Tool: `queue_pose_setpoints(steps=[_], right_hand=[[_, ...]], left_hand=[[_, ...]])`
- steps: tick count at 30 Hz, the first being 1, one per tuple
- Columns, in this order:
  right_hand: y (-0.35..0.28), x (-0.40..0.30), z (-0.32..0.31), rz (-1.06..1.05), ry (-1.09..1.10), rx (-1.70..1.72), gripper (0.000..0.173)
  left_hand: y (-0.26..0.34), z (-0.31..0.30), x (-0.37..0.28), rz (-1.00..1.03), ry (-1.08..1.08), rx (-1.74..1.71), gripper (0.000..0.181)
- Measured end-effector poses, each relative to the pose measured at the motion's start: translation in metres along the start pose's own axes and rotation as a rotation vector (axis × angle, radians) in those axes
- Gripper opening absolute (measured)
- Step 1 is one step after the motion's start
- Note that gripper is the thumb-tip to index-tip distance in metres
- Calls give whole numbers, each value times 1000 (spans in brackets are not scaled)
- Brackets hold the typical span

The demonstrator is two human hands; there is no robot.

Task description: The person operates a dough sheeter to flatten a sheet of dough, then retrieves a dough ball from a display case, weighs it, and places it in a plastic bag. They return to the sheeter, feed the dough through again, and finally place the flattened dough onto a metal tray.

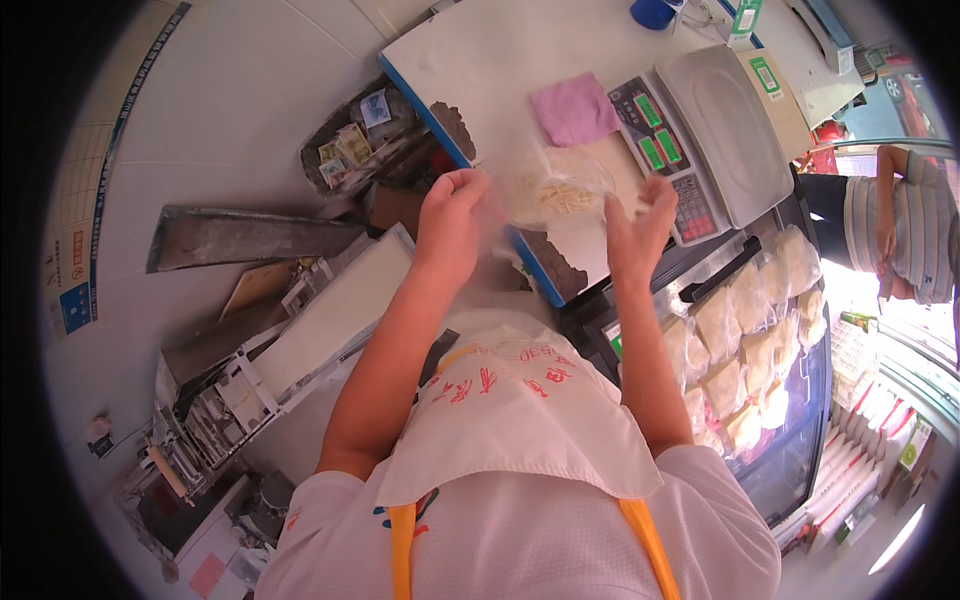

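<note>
A clear plastic bag (525, 180) with pale noodles (566, 198) inside lies at the near part of the white worktop (495, 67). My left hand (454, 225) is at the bag's left side, thumb and fingertips pinched together on what looks like its thin, blurred film. On the other side, my right hand (640, 229) hovers by the bag's right end, thumb and fingers apart and slightly blurred. Nothing shows between them. Just beyond the bag rests a folded pink cloth (574, 109). A digital scale (724, 135) with lit green displays stands right of it.
Left of the worktop sits an open drawer (360, 139) holding banknotes. A noodle machine (322, 315) stands lower left. Bagged pale dough sheets (739, 345) lie in or on a glass-topped case at right. Beyond it a person in a striped shirt (907, 225) stands.
</note>
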State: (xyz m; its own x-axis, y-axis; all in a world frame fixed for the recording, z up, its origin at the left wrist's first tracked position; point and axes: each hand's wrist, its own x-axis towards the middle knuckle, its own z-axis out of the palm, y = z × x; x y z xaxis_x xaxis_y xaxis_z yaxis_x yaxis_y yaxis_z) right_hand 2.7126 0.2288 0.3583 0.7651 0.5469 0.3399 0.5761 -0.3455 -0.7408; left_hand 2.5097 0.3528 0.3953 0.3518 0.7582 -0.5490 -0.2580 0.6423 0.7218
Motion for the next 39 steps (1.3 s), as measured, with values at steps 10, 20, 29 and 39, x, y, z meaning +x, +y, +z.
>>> queue_pose_setpoints(steps=[10, 20, 29, 39], right_hand=[[15, 50, -29, 432, -620, 369, 26], [-92, 51, -71, 421, -660, 953, 38], [-96, 72, -189, 546, -363, 1113, 28], [12, 174, -349, 668, 45, 1036, 9]], left_hand=[[30, -4, -15, 54, -111, 71, 11], [49, 110, -69, 455, -416, 847, 11], [38, 222, -138, 1058, -723, 1123, 15], [51, 232, -122, 676, -987, 1143, 17]])
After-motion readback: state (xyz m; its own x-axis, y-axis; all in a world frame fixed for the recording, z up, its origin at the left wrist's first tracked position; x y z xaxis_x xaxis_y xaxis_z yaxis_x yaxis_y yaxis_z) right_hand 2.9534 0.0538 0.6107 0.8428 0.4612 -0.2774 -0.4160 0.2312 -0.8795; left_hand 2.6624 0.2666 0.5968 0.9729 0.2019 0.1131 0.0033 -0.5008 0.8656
